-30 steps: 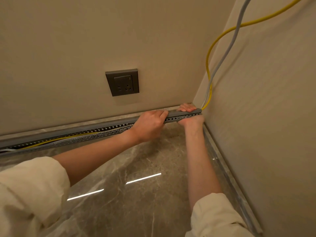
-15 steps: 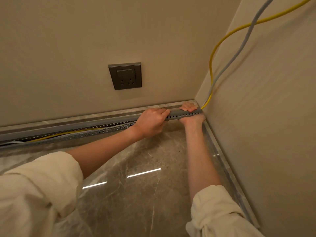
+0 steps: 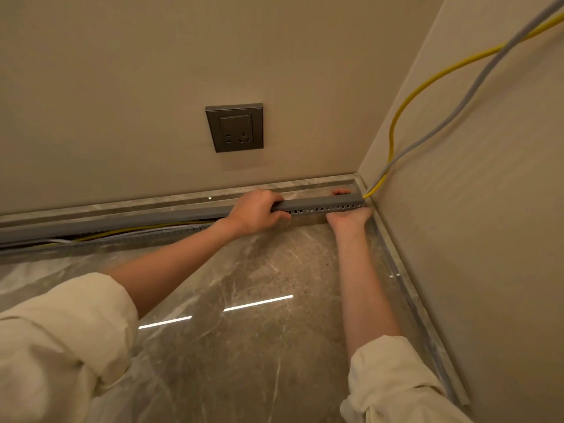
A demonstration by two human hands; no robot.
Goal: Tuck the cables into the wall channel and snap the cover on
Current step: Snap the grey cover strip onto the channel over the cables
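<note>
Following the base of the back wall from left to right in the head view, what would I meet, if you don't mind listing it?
Open channel with cables → left hand → perforated grey cover → right hand → yellow cable at the corner.
</note>
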